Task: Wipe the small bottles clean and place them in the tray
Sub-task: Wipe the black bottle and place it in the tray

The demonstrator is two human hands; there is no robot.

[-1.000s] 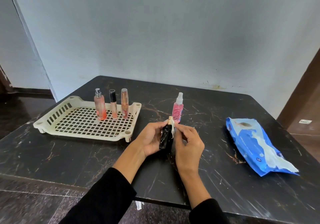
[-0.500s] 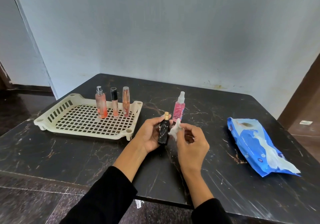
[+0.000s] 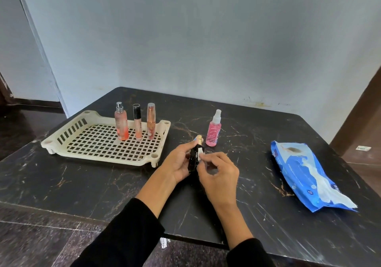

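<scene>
- The left hand curls its fingers round a black bottle, upright, right of the tray.
- The right hand pinches a white wipe against it.
- Three bottles stand in the tray; a pink bottle stands just right of the tray on the table.

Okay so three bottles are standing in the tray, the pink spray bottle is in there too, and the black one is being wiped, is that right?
Not quite. The pink spray bottle stands on the table, outside the tray to its right, as the head view shows. The rest holds: three bottles stand in the tray, and the left hand holds the black bottle while the right hand wipes it.
</scene>
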